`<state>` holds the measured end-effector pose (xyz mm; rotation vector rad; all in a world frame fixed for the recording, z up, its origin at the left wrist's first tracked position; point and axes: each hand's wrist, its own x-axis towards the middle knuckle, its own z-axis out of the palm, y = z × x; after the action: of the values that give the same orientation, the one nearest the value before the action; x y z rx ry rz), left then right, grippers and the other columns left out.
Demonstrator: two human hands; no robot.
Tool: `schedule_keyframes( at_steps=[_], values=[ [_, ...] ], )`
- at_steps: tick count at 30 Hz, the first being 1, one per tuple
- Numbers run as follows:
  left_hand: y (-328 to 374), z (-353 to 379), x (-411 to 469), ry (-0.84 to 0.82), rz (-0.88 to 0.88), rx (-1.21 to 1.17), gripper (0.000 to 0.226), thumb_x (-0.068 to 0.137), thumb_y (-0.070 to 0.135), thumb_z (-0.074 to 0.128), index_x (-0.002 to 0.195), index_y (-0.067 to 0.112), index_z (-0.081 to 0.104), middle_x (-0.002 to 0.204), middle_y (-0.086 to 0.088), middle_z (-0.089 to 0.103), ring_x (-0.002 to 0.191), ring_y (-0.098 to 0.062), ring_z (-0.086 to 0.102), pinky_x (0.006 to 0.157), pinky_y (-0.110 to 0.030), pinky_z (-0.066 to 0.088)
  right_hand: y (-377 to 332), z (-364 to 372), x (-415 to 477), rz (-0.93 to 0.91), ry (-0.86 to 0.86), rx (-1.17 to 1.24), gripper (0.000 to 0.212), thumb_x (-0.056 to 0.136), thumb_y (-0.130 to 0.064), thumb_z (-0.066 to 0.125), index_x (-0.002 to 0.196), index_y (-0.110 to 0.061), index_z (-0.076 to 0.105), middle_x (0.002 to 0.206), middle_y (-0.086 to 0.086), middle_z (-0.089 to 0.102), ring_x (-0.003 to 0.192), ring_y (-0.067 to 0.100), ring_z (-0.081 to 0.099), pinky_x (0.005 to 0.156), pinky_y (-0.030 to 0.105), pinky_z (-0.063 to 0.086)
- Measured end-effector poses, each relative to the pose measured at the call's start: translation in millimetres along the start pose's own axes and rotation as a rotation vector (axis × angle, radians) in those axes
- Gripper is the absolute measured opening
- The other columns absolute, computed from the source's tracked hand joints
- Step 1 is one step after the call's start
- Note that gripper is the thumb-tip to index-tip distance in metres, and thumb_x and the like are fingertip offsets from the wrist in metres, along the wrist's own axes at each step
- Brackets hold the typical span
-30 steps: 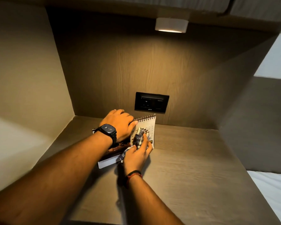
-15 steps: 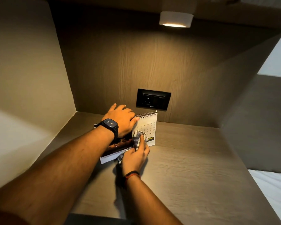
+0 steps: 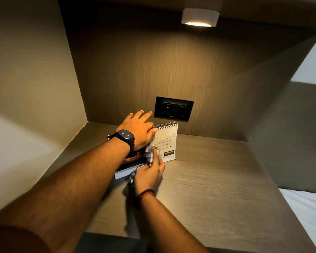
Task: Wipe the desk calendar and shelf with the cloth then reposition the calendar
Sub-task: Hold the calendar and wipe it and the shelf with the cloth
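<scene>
- right hand [image 3: 150,175] bunches the soft, limp cloth [image 3: 149,155] against the desk calendar [image 3: 167,143], at the shelf [image 3: 217,179] centre.
- left hand [image 3: 138,132], at 11 o'clock, fingers spread flat over its spiral top.
- calendar looks light, tippy card: steady it at the spiral edge.

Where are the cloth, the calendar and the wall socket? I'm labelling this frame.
cloth [image 3: 149,155], head view, bunched checked part above the right hand.
calendar [image 3: 169,143], head view, date grid page.
wall socket [image 3: 173,109], head view, black faceplate middle.
</scene>
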<state>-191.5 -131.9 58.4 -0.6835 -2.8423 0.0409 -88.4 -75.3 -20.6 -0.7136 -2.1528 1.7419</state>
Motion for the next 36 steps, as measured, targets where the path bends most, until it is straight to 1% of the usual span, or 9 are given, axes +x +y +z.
schedule_keyframes(
  at_steps=[3, 8, 11, 15, 18, 22, 28, 33, 36],
  values=[
    [0, 0, -2, 0.002, 0.007, 0.009, 0.053, 0.096, 0.051, 0.018, 0.14, 0.028, 0.038, 0.159, -0.002, 0.014, 0.143, -0.027, 0.011, 0.114, -0.052, 0.017, -13, -6, 17, 0.082, 0.063, 0.091, 0.063, 0.088, 0.007, 0.041, 0.142, -0.026, 0.041, 0.15, 0.006, 0.034, 0.131, 0.029, 0.047, 0.108, 0.04, 0.043],
    [-1, 1, -3, 0.015, 0.021, 0.042, 0.054, 0.096, 0.05, 0.017, 0.145, 0.028, 0.026, 0.16, -0.002, 0.008, 0.144, -0.028, 0.007, 0.116, -0.05, 0.015, -6, -2, -3, -0.124, -0.033, 0.003, 0.066, 0.086, 0.008, 0.04, 0.139, -0.03, 0.043, 0.151, 0.002, 0.031, 0.136, 0.022, 0.042, 0.111, 0.033, 0.039],
    [0, 2, -3, 0.017, 0.023, 0.053, 0.055, 0.096, 0.051, 0.018, 0.146, 0.028, 0.022, 0.16, -0.002, 0.007, 0.144, -0.028, 0.006, 0.116, -0.05, 0.014, 6, -6, -9, -0.075, -0.07, -0.044, 0.066, 0.085, 0.008, 0.04, 0.139, -0.03, 0.044, 0.147, 0.004, 0.036, 0.134, 0.024, 0.044, 0.109, 0.031, 0.039],
    [1, 0, -4, 0.017, 0.029, 0.046, 0.056, 0.096, 0.052, 0.018, 0.147, 0.028, 0.021, 0.16, -0.003, 0.007, 0.144, -0.029, 0.006, 0.116, -0.051, 0.014, -11, -12, 8, 0.057, 0.012, 0.015, 0.064, 0.088, 0.006, 0.041, 0.142, -0.028, 0.04, 0.149, 0.006, 0.035, 0.129, 0.03, 0.048, 0.107, 0.035, 0.042],
    [1, -1, -4, 0.013, 0.03, 0.029, 0.056, 0.096, 0.052, 0.019, 0.147, 0.029, 0.02, 0.16, -0.003, 0.007, 0.144, -0.029, 0.007, 0.116, -0.051, 0.015, -18, -7, 3, -0.02, -0.013, -0.006, 0.064, 0.089, 0.004, 0.042, 0.144, -0.029, 0.037, 0.152, 0.005, 0.03, 0.13, 0.031, 0.048, 0.107, 0.04, 0.043],
    [0, 0, -2, 0.006, 0.031, 0.022, 0.056, 0.096, 0.051, 0.02, 0.147, 0.03, 0.019, 0.16, -0.002, 0.007, 0.144, -0.029, 0.008, 0.116, -0.05, 0.016, -1, 0, -12, -0.083, -0.066, -0.054, 0.066, 0.086, 0.007, 0.043, 0.141, -0.029, 0.04, 0.147, 0.007, 0.034, 0.129, 0.028, 0.049, 0.108, 0.033, 0.042],
    [-1, 2, -3, 0.008, 0.036, 0.015, 0.055, 0.096, 0.05, 0.022, 0.147, 0.03, 0.019, 0.16, -0.002, 0.007, 0.143, -0.03, 0.011, 0.115, -0.049, 0.017, -14, -6, 21, 0.163, 0.077, 0.124, 0.062, 0.087, 0.009, 0.04, 0.14, -0.024, 0.044, 0.142, 0.01, 0.037, 0.122, 0.034, 0.054, 0.105, 0.037, 0.044],
    [-1, 3, -2, 0.033, 0.037, 0.009, 0.055, 0.095, 0.049, 0.025, 0.146, 0.03, 0.023, 0.159, -0.003, 0.01, 0.143, -0.03, 0.013, 0.115, -0.05, 0.018, 1, -3, 1, -0.065, -0.021, -0.057, 0.065, 0.086, 0.006, 0.044, 0.141, -0.029, 0.041, 0.145, 0.008, 0.036, 0.125, 0.029, 0.052, 0.102, 0.032, 0.043],
    [0, 4, -2, 0.033, 0.03, 0.001, 0.054, 0.094, 0.05, 0.027, 0.145, 0.031, 0.024, 0.159, -0.002, 0.011, 0.142, -0.031, 0.015, 0.114, -0.051, 0.02, 6, -10, 8, 0.016, 0.0, -0.051, 0.064, 0.087, 0.006, 0.043, 0.14, -0.03, 0.042, 0.144, 0.008, 0.038, 0.123, 0.028, 0.053, 0.098, 0.029, 0.044]
  ],
)
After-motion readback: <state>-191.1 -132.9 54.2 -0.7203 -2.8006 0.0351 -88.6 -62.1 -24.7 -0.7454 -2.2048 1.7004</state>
